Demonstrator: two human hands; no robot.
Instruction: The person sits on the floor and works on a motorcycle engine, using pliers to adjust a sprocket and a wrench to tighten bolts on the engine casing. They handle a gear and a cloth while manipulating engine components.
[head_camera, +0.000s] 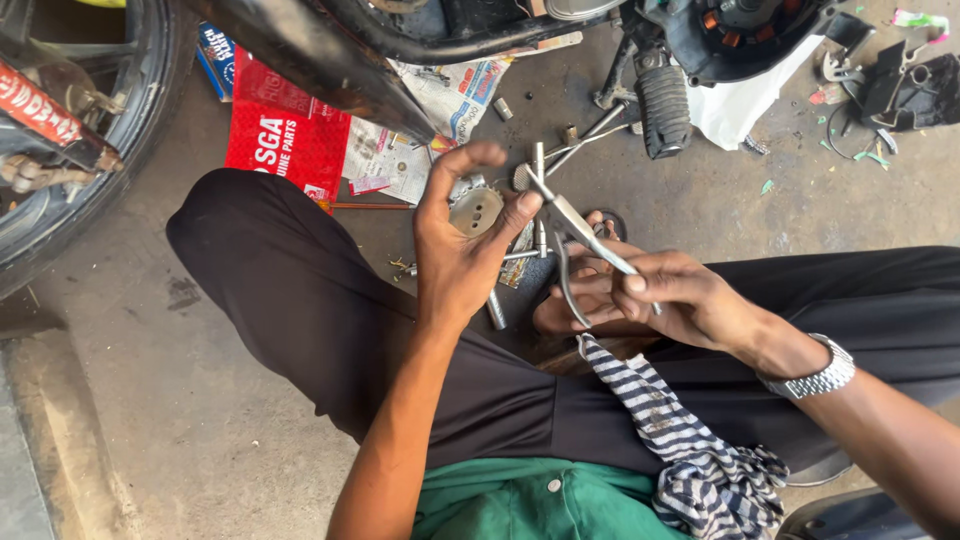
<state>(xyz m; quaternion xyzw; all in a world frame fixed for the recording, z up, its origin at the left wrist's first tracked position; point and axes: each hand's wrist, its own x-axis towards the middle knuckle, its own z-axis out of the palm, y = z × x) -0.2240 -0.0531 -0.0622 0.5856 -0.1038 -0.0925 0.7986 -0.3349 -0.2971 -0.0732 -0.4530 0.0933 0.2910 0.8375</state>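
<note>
Your left hand (455, 255) gripped round metal part (476, 211) in its fingers | your right hand (670, 295) clasped pliers (575, 232), tips at the part.

Soft daylight fills the scene evenly, with no hard beams. The concrete floor (700, 200) is bright and slightly washed out toward the upper right, near the white cloth (735, 110), which is close to overexposed. Under the motorcycle exhaust pipe (310, 60) the shade is deep and detail is lost in black. The black trousers (300, 290) likewise swallow detail. Small glints sit on the metal pliers (575, 225) and the steel wristwatch (815, 375). Focus is sharp at the centre; the tyre (90, 150) at the left edge curves with wide-angle distortion and looks a little soft.
</note>
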